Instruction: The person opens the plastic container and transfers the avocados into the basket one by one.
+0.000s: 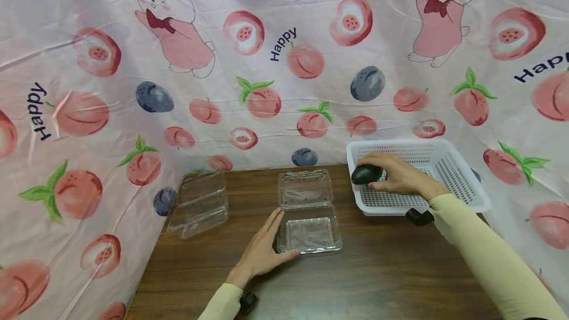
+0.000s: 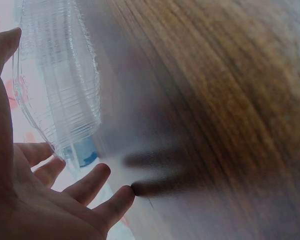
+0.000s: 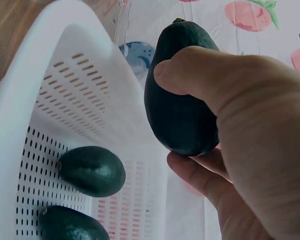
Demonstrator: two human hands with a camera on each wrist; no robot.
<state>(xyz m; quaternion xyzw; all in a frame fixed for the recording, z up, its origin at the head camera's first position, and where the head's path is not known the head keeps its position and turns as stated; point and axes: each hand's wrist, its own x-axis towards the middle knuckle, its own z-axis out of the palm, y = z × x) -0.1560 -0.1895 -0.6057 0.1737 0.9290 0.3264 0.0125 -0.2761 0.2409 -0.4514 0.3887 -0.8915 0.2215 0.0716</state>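
My right hand point(image 1: 395, 174) grips a dark green avocado point(image 1: 366, 175) over the left end of the white basket point(image 1: 444, 149). In the right wrist view the thumb lies across the avocado point(image 3: 177, 115), its stem end pointing up. Two more avocados lie in the basket; one avocado point(image 3: 92, 171) shows whole, the other avocado point(image 3: 72, 225) is cut by the frame edge. My left hand point(image 1: 264, 251) rests against the left side of an opened clear plastic clamshell box point(image 1: 311, 248), fingers extended and thumb along its front edge. The box holds nothing visible.
Another clear clamshell box point(image 1: 200, 216) stands open at the table's left back. The brown wooden table point(image 1: 355, 285) is bordered at the back and sides by a fruit-printed cloth point(image 1: 284, 93). The basket sits at the back right, close to the cloth.
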